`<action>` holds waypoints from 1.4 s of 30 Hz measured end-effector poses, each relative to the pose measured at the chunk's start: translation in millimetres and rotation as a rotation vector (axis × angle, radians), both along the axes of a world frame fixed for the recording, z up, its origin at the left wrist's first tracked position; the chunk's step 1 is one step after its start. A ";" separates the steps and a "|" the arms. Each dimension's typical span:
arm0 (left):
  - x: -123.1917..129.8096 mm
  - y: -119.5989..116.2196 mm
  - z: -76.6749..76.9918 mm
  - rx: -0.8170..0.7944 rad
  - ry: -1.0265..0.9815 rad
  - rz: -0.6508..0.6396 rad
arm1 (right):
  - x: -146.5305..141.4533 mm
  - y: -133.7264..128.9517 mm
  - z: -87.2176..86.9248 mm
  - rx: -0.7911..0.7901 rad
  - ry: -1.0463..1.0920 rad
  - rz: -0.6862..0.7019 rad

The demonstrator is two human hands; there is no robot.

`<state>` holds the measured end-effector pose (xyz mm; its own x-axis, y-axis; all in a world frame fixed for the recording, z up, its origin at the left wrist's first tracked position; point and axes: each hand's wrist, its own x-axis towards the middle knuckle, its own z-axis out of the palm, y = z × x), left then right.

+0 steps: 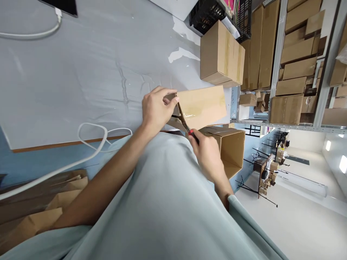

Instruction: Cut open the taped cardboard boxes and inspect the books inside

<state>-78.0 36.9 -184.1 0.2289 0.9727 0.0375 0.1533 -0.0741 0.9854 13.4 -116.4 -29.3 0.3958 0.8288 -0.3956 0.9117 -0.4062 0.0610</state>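
A small cardboard box (202,104) with clear tape on its side lies at the near edge of the grey table. My left hand (158,108) is closed on the box's left edge, thumb and fingers pinching the cardboard. In my right hand (207,153) is a scissors-like tool (183,120) with a red and black handle. Its metal blades are spread apart at the left edge of the box, just beside my left thumb. The far ends of the blades are partly hidden by the cardboard and my left hand.
Behind the small box stands a larger taped carton (222,54), near a black crate (207,16). An open carton (231,153) is below the table edge. A white cable (67,166) loops at left, and a dark device (61,5) lies at the top. Shelves (294,65) hold boxes.
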 end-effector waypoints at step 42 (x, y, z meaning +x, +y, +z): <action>178.5 -30.1 24.4 0.526 0.551 -0.200 | 262.1 58.6 -46.1 0.312 0.544 -0.122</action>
<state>100.5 6.8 -159.6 0.5174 0.7972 0.3112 0.5443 -0.5872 0.5992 275.5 -57.8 -75.4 0.3049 0.8993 -0.3135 0.7252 -0.4326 -0.5357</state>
